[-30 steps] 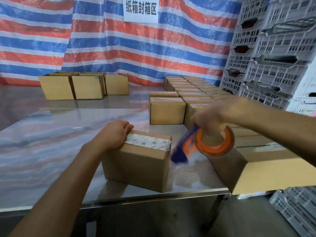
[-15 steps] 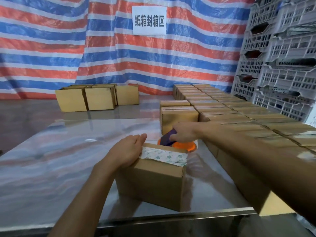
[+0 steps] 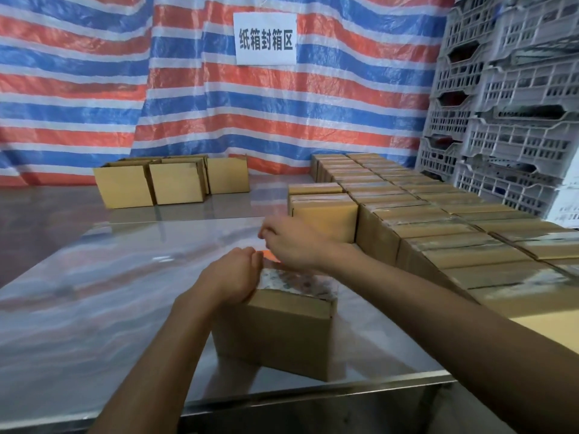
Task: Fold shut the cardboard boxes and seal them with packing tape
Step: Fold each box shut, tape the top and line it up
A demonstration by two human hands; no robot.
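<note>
Steel table under a striped tarp: one taped box sits near the front edge, the left hand curled over its top edge with fingers together; the right hand is curled just beyond, its grip unclear. Crinkled tape may lift unless pressed. Three open boxes stand behind; the sealed boxes on the right are too many to count surely

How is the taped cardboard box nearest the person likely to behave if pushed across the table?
The cardboard box would probably slide easily, since the table looks smooth and glossy. It seems unlikely to tip: it sits flat and is wider than tall. With tape across its closed top, it should stay fairly stiff.
</note>
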